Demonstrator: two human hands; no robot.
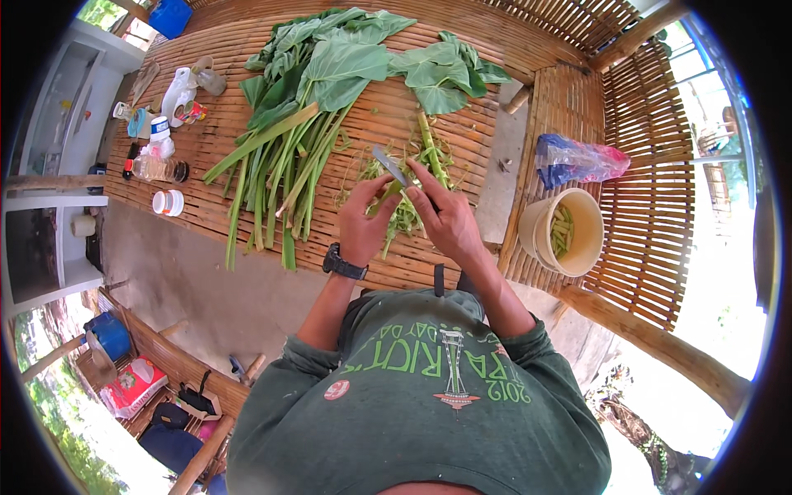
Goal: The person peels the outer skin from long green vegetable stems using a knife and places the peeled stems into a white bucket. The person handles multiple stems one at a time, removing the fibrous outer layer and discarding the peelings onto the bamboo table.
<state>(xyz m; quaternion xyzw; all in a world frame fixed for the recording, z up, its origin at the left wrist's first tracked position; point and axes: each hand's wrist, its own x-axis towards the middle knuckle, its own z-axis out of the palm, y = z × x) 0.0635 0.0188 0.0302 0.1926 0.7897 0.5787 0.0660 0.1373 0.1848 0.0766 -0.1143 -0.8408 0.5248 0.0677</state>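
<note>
In my right hand [450,216] is a knife [389,166], its blade pointing away from me and to the left. The fingers of my left hand [361,221] are closed round a short green stalk [393,189], right beside the blade; much of it is hidden by the hands. Both hands are close together over the near edge of the bamboo table [198,194]. Thin green peelings [404,216] lie beneath and around them. A thick peeled-looking stalk [430,148] rests just beyond the right hand.
Long leaf stalks [289,169] with big green leaves [346,70] spread across the table. Bottles [161,170] and jars [168,203] stand at left. On the bamboo bench at right are a pale bucket [584,233] holding cut stalk pieces and a blue-pink plastic bundle [577,158].
</note>
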